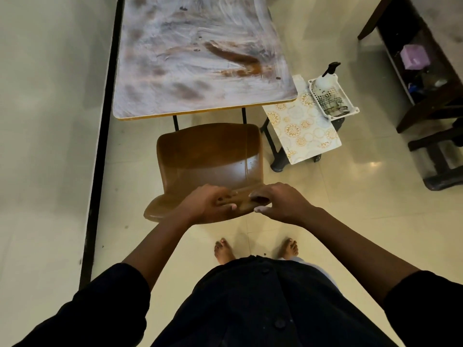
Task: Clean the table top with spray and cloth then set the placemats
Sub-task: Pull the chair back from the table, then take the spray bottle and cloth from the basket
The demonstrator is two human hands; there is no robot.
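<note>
Left hand (213,202), right hand (278,201): both on top edge of chair (210,156) back, fingers curled over it, gripping; likely to pull chair clear for access to tabletop (200,58). Chair tucked at tabletop's near edge. Tabletop smeared white, brown streaks, not yet clean. Right of it, stool (275,149) carries placemats (303,126), and basket (333,98) on them holds spray (325,78) and cloth (334,102); staged within reach, untouched. No readable writing or brands.

A person wears a dark buttoned garment (263,304) with dark sleeves (117,296) pushed up the forearms; both feet (224,250) are bare.
</note>
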